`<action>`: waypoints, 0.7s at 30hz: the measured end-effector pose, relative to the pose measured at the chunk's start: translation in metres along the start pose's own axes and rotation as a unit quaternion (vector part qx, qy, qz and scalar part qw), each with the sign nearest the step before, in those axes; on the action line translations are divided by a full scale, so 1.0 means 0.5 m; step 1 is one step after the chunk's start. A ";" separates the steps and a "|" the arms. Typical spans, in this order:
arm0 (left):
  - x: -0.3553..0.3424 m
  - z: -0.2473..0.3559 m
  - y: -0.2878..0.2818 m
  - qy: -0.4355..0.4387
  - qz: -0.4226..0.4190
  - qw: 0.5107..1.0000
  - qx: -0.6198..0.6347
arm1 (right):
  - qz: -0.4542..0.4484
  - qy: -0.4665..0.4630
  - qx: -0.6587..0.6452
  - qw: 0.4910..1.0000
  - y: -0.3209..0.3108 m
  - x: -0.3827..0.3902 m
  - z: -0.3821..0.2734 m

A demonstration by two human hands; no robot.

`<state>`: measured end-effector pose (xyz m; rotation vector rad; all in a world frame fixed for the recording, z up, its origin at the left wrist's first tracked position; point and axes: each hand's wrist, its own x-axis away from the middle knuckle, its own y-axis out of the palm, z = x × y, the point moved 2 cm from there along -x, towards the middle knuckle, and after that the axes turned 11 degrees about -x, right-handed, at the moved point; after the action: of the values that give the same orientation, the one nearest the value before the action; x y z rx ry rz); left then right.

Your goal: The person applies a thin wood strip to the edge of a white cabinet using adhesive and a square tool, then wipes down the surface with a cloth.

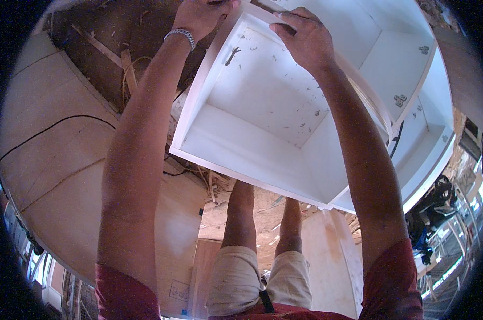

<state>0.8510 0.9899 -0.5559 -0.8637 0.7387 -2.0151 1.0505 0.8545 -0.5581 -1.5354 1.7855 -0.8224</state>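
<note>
Tan flat panel left of the shorts point(172, 256): bears small dark-outlined rectangular mark point(179, 289), too small to read.
White rectangular open box with pale rim point(241, 140): tilted, directly in front of the body, beneath both hands; smooth flat walls, squared corners.
Box contents: small brownish chips point(306, 126) scattered over base; one dark elongated spot near upper left, nature unclear.
Left hand point(204, 18): at upper left corner of box, partly cut off by view edge; cannot tell if clamped.
Right hand point(310, 42): over upper rim, fingers curled, thumb toward interior; cannot tell if clamped on rim.
Left wrist: silver chain-link bracelet point(180, 35).
White open cabinet shell point(396, 58): just right of box; metal hinge-like fittings point(400, 101) on inner panel.
Wide tan board point(60, 154): left of box, thin black cable point(65, 120) across.
Floor, upper left: dark brown, strewn with wood strips point(96, 45).
</note>
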 end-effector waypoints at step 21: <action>0.018 0.020 0.002 0.168 0.055 0.979 -0.106 | 0.027 -0.099 -0.017 0.995 0.010 -0.005 0.016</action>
<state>0.8551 0.9798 -0.5481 -0.5874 1.1820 -2.0298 1.0541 0.8573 -0.5669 -1.5269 1.6964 -0.5936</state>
